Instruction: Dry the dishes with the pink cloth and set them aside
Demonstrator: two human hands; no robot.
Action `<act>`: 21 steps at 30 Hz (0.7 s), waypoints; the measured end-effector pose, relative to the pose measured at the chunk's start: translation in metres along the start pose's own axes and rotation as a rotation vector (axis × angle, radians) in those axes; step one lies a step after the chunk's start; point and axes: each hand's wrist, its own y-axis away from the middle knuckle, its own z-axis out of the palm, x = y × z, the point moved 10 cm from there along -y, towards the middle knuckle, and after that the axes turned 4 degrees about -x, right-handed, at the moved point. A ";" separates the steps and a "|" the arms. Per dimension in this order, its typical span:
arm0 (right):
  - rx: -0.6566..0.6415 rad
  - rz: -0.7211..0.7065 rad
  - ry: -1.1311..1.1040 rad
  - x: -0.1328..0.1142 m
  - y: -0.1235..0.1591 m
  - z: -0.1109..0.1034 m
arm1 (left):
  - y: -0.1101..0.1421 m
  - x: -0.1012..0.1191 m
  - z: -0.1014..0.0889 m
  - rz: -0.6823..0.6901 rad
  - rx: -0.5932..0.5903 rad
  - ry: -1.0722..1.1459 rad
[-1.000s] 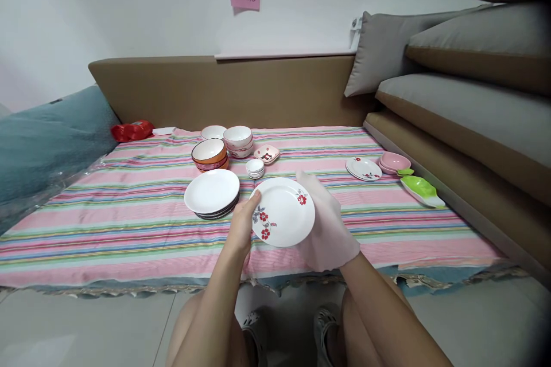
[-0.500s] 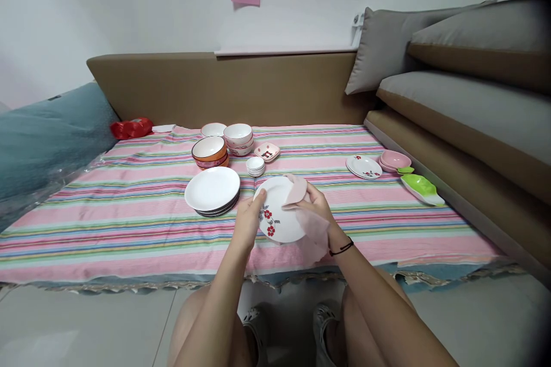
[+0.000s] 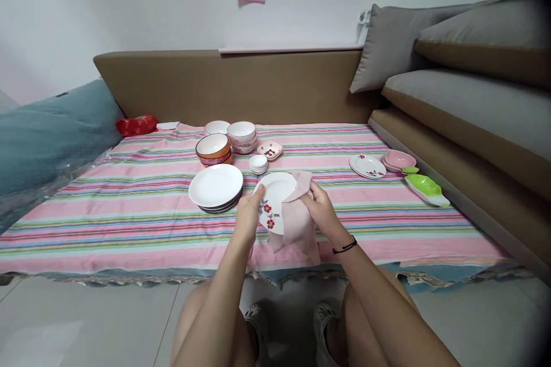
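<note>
A white plate with red flowers (image 3: 275, 190) is held tilted above the striped cloth. My left hand (image 3: 248, 213) grips its left rim, thumb on the face and fingers behind. On the plate's right side, my right hand (image 3: 321, 209) is closed on a pale pink cloth (image 3: 298, 221), which drapes over that edge and hangs below it. Left of the held plate stands a stack of white plates (image 3: 216, 186). Just behind it is a small stack of white dishes (image 3: 259, 163).
Bowls stand at the back left, some orange (image 3: 213, 148), some white (image 3: 241, 133). A square patterned dish (image 3: 270, 149) sits beside them. Flowered plates (image 3: 367, 166), pink bowls (image 3: 399, 159) and a green leaf-shaped dish (image 3: 426, 189) lie to the right. Stacked cushions (image 3: 469, 92) border the right side.
My right hand has swung the pink cloth across the plate's right side, so it covers more of the face. The left hand keeps its hold. The view has shifted slightly.
</note>
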 end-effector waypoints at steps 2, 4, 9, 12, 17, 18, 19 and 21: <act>-0.004 -0.073 0.111 -0.008 0.000 0.001 | 0.000 0.002 0.002 -0.012 -0.046 -0.070; 0.028 -0.136 0.255 -0.015 0.002 -0.002 | 0.002 0.004 0.006 -0.021 -0.102 -0.137; 0.026 -0.027 0.361 -0.003 0.004 -0.005 | 0.005 -0.002 0.018 -0.070 -0.257 -0.207; 0.103 0.088 0.364 0.010 0.005 -0.015 | 0.007 -0.006 0.025 -0.101 -0.330 -0.219; 0.070 -0.001 0.261 0.004 0.000 -0.013 | 0.003 -0.002 0.016 -0.073 -0.217 -0.141; 0.045 -0.047 0.238 -0.001 -0.001 -0.010 | 0.003 0.000 0.015 -0.061 -0.200 -0.137; 0.021 -0.094 0.234 -0.007 -0.001 -0.008 | 0.002 0.000 0.014 -0.052 -0.193 -0.141; -0.011 -0.179 0.285 -0.020 0.001 -0.002 | 0.003 -0.001 0.016 -0.050 -0.218 -0.174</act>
